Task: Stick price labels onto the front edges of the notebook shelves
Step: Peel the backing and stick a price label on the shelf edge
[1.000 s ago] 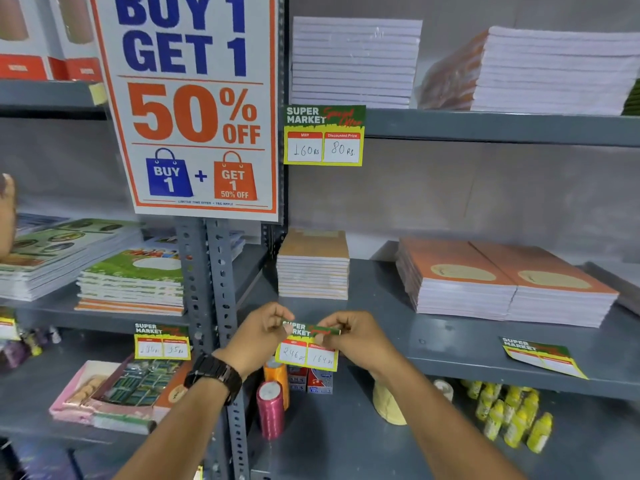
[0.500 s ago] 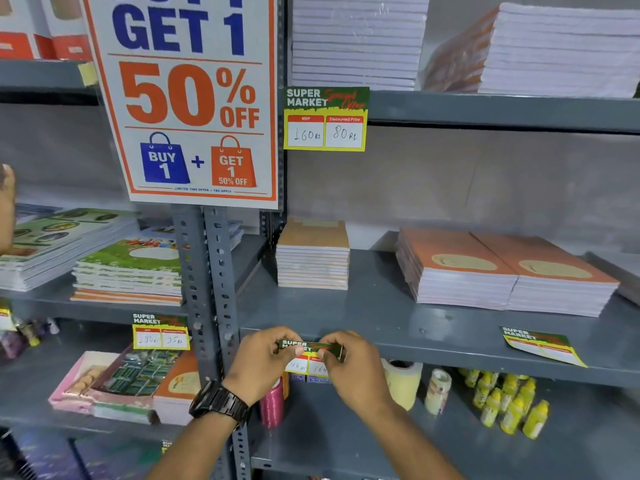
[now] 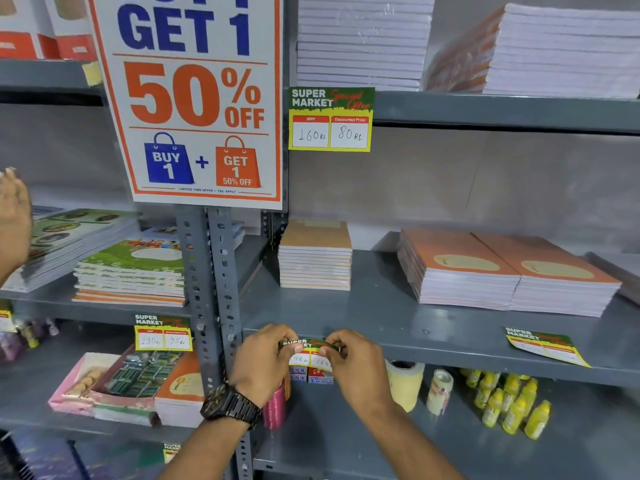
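Note:
A green and yellow price label (image 3: pixel 309 351) is pinched at its two ends by my left hand (image 3: pixel 265 362) and my right hand (image 3: pixel 356 365). Its top bends against the front edge of the middle grey shelf (image 3: pixel 433 341), below a small stack of tan notebooks (image 3: pixel 315 254). Another loose price label (image 3: pixel 543 346) lies flat on the same shelf at the right, in front of two stacks of orange notebooks (image 3: pixel 502 271). Stuck labels hang on the upper shelf edge (image 3: pixel 330 119) and on the left shelf edge (image 3: pixel 162 332).
A "Buy 1 Get 1 50% off" poster (image 3: pixel 194 98) covers the perforated upright post (image 3: pixel 214 289). Another person's hand (image 3: pixel 14 216) shows at the far left by green notebooks (image 3: pixel 131 271). Tape rolls (image 3: pixel 405 382), yellow bottles (image 3: pixel 509 407) and a pink spool (image 3: pixel 275 407) sit on the lower shelf.
Both hands have carried the label up from in front of the lower shelf to the middle shelf's front edge, where its top now bends against the metal. The camera has moved closer.

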A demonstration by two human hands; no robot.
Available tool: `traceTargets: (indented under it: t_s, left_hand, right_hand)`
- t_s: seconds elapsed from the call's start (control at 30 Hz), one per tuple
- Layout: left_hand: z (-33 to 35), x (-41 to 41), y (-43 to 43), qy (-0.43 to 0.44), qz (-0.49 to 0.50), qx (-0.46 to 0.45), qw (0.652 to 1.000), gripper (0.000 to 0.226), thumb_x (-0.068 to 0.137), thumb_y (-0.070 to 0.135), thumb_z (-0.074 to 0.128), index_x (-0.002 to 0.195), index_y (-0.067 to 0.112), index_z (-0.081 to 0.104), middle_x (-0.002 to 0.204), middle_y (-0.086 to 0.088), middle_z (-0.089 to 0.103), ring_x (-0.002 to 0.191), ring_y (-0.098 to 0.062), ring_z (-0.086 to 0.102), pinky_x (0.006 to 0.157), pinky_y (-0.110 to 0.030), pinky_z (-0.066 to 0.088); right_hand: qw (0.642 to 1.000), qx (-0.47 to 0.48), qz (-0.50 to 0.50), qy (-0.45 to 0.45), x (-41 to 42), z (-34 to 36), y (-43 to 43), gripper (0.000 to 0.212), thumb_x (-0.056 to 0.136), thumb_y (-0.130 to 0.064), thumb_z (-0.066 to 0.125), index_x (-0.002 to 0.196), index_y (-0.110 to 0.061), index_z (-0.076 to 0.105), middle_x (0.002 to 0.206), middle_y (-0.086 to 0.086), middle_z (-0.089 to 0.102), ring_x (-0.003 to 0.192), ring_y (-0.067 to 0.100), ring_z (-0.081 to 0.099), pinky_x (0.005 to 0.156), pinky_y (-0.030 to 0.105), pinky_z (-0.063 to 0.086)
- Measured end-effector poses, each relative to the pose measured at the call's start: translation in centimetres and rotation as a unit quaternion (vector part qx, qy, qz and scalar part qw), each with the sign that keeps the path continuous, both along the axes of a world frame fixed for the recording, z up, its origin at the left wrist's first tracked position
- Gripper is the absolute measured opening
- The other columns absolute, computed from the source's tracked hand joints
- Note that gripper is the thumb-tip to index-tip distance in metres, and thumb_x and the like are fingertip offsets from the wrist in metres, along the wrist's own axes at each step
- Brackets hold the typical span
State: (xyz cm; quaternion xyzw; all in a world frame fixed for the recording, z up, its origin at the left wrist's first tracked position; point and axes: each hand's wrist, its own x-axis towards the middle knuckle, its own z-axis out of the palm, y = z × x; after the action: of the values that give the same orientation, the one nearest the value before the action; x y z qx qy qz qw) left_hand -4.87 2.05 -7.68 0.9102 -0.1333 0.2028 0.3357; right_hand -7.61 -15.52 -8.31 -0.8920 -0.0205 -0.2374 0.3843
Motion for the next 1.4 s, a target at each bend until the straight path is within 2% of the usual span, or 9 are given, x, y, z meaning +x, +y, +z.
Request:
traceTargets:
  t_s: [0.27, 0.47, 0.67, 0.87, 0.97, 1.07, 1.2, 1.27, 1.4]
  left_hand:
    - [-0.3, 0.1, -0.5, -0.028, 0.023, 0.037, 0.999, 0.008, 0.083, 0.028, 0.067, 0.082, 0.029, 0.06, 0.082, 0.012, 0.063, 0.073, -0.012, 0.059, 0.061, -0.034, 0.051]
    - [-0.6, 0.4, -0.6, -0.047, 0.039, 0.075, 0.995, 0.014, 0.081, 0.026, 0.067, 0.08, 0.03, 0.054, 0.082, 0.01, 0.061, 0.074, -0.017, 0.059, 0.056, -0.031, 0.046]
    - [0.5, 1.0, 0.1, -0.048, 0.053, 0.093, 0.993, 0.029, 0.074, 0.041, 0.073, 0.073, 0.033, 0.045, 0.076, 0.012, 0.051, 0.071, -0.014, 0.053, 0.056, -0.032, 0.046]
    - [0.9, 1.2, 1.0, -0.057, 0.041, 0.115, 0.991, 0.029, 0.074, 0.047, 0.072, 0.089, 0.031, 0.053, 0.09, 0.011, 0.055, 0.085, -0.015, 0.052, 0.066, -0.035, 0.05]
    - [0.5, 1.2, 1.2, -0.063, 0.034, 0.131, 0.989, 0.025, 0.076, 0.042, 0.072, 0.091, 0.031, 0.055, 0.092, 0.01, 0.055, 0.088, -0.016, 0.053, 0.068, -0.035, 0.05]
    - [0.4, 1.5, 1.1, -0.059, 0.033, 0.137, 0.988, 0.023, 0.077, 0.039, 0.072, 0.092, 0.031, 0.056, 0.093, 0.009, 0.056, 0.09, -0.017, 0.054, 0.07, -0.037, 0.052]
    - [0.4, 1.7, 1.1, -0.065, 0.037, 0.158, 0.985, 0.021, 0.077, 0.038, 0.072, 0.091, 0.031, 0.058, 0.092, 0.009, 0.056, 0.089, -0.017, 0.054, 0.067, -0.034, 0.05]
    - [0.3, 1.8, 1.3, -0.071, 0.041, 0.162, 0.983, 0.021, 0.077, 0.039, 0.072, 0.09, 0.031, 0.058, 0.09, 0.009, 0.056, 0.087, -0.017, 0.054, 0.063, -0.032, 0.047]
    - [0.2, 1.9, 1.5, -0.077, 0.043, 0.152, 0.984, 0.024, 0.075, 0.048, 0.072, 0.088, 0.034, 0.057, 0.087, 0.012, 0.056, 0.082, -0.015, 0.053, 0.06, -0.03, 0.045]
  right_hand:
    - [0.999, -0.039, -0.021, -0.006, 0.1, -0.2, 0.3, 0.008, 0.084, -0.027, 0.073, 0.082, -0.024, 0.065, 0.081, -0.01, 0.068, 0.069, 0.004, 0.059, 0.055, 0.006, 0.04]
    - [0.994, -0.09, -0.05, -0.021, 0.1, -0.1, 0.5, 0.013, 0.084, -0.035, 0.071, 0.083, -0.026, 0.061, 0.08, -0.009, 0.066, 0.065, 0.008, 0.057, 0.054, 0.024, 0.045]
    - [0.988, -0.142, -0.054, -0.043, 0.1, 0.0, 0.4, 0.017, 0.085, -0.034, 0.068, 0.087, -0.027, 0.053, 0.088, -0.008, 0.059, 0.08, 0.014, 0.056, 0.061, 0.031, 0.047]
    - [0.981, -0.174, -0.025, -0.078, 0.1, 0.2, 1.0, 0.015, 0.081, -0.02, 0.074, 0.088, -0.023, 0.061, 0.09, -0.005, 0.057, 0.083, 0.017, 0.054, 0.068, 0.031, 0.051]
    - [0.981, -0.183, -0.005, -0.068, 0.5, 0.4, 0.4, 0.016, 0.08, -0.03, 0.074, 0.089, -0.024, 0.063, 0.09, -0.007, 0.058, 0.085, 0.015, 0.052, 0.075, 0.031, 0.05]
    - [0.977, -0.2, -0.004, -0.069, 0.7, 0.6, 0.3, 0.026, 0.073, -0.044, 0.077, 0.085, -0.026, 0.061, 0.086, -0.009, 0.059, 0.081, 0.013, 0.052, 0.072, 0.026, 0.043]
    - [0.978, -0.194, -0.026, -0.068, 1.1, 1.1, 0.5, 0.026, 0.075, -0.042, 0.076, 0.078, -0.025, 0.057, 0.079, -0.008, 0.058, 0.075, 0.015, 0.054, 0.061, 0.025, 0.038]
    - [0.981, -0.183, -0.027, -0.057, 1.2, 1.3, 0.4, 0.025, 0.078, -0.042, 0.073, 0.079, -0.024, 0.057, 0.081, -0.008, 0.057, 0.077, 0.015, 0.052, 0.061, 0.025, 0.035]
    - [0.985, -0.166, -0.013, -0.043, 0.8, 1.0, -0.3, 0.016, 0.085, -0.036, 0.068, 0.088, -0.022, 0.062, 0.088, -0.007, 0.058, 0.084, 0.015, 0.054, 0.065, 0.029, 0.044]
